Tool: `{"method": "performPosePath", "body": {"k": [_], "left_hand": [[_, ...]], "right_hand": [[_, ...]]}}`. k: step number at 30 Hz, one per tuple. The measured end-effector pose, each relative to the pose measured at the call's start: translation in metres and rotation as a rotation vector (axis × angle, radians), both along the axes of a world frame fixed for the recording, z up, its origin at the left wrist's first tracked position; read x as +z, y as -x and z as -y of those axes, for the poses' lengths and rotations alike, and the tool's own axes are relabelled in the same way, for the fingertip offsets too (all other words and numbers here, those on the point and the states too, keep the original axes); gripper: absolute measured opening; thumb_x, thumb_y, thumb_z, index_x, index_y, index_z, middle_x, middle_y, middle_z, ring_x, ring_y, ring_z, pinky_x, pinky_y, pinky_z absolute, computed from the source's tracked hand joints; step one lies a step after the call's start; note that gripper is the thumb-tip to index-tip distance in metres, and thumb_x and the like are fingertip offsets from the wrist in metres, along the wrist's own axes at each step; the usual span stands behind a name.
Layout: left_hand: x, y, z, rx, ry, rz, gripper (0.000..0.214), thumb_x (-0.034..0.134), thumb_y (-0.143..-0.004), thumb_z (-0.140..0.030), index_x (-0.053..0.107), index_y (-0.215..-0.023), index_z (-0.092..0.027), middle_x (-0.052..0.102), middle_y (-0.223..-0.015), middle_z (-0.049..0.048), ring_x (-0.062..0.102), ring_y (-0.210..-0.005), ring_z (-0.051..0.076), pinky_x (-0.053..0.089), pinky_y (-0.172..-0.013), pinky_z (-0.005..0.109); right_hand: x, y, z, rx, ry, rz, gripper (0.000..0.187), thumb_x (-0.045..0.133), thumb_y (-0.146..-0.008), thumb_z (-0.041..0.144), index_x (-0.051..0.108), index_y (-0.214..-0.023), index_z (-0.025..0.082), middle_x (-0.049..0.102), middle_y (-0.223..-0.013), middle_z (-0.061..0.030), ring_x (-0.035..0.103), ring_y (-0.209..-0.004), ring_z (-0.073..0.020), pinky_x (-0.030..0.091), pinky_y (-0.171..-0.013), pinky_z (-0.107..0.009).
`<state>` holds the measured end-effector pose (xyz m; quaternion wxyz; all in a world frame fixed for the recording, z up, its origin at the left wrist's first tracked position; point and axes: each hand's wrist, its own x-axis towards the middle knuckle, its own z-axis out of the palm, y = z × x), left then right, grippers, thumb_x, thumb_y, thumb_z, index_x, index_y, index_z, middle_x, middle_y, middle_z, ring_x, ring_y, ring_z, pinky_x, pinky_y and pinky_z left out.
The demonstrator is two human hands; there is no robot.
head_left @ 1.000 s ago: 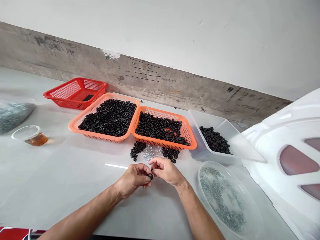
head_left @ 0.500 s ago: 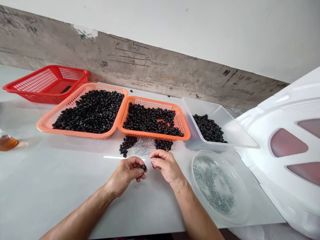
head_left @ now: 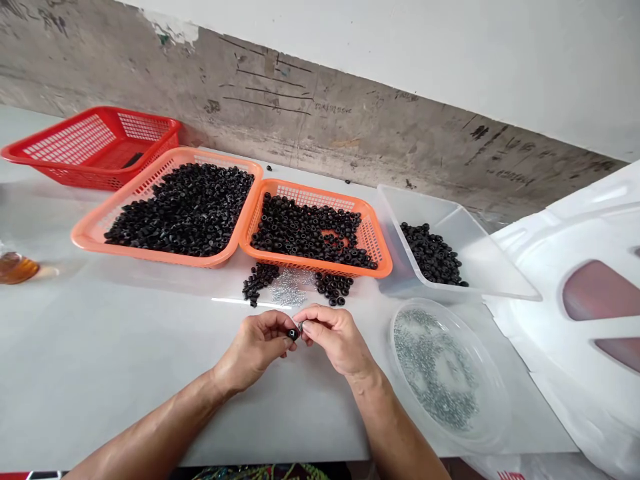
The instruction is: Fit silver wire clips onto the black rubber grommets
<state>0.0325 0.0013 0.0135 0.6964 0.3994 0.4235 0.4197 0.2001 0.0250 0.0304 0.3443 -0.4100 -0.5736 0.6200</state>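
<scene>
My left hand (head_left: 257, 347) pinches a small round black plastic part (head_left: 293, 333) between thumb and fingertips, with its opening facing up. Against it, the closed fingertips of my right hand (head_left: 337, 340) hold a tiny silver bead (head_left: 301, 326), partly hidden by the fingers. Both hands meet just above the table. Beyond them lie a small heap of silver beads (head_left: 290, 290), black cylindrical pieces (head_left: 256, 283) to its left and black ring-shaped parts (head_left: 335, 287) to its right.
An orange basket (head_left: 387, 263) and a larger peach basket (head_left: 83, 233) hold black parts. Behind stands a red basket (head_left: 30, 157). At the right are a clear bin (head_left: 480, 260) with black parts and a round clear tub (head_left: 497, 400) of silver beads. Amber liquid (head_left: 17, 268) sits far left.
My right hand has come to the left hand, closing the gap, and its fingertips now touch the black part. The camera view has shifted slightly.
</scene>
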Motion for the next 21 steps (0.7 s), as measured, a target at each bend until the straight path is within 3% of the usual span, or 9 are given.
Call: {"method": "performPosePath", "body": {"k": [13, 21], "left_hand": [[0.0005, -0.0012, -0.0030, 0.088, 0.012, -0.111, 0.018, 0.061, -0.064, -0.013, 0.063, -0.082, -0.013, 0.063, -0.063, 0.0003, 0.056, -0.061, 0.013, 0.043, -0.056, 0.024], [-0.0009, -0.0011, -0.0031, 0.091, -0.029, -0.206, 0.014, 0.059, -0.066, -0.014, 0.060, -0.080, -0.013, 0.057, -0.063, -0.0018, 0.050, -0.060, 0.012, 0.040, -0.056, 0.024]], "right_hand": [[0.0037, 0.0051, 0.0025, -0.089, -0.224, 0.283, 0.016, 0.053, -0.079, 0.018, 0.067, -0.086, 0.020, 0.060, -0.084, -0.0035, 0.055, -0.071, -0.0137, 0.046, -0.064, -0.026], [0.0041, 0.0080, 0.0093, -0.139, -0.264, 0.425, 0.006, 0.053, -0.079, 0.019, 0.059, -0.081, 0.018, 0.057, -0.071, 0.0002, 0.049, -0.061, -0.0114, 0.043, -0.057, -0.023]]}}
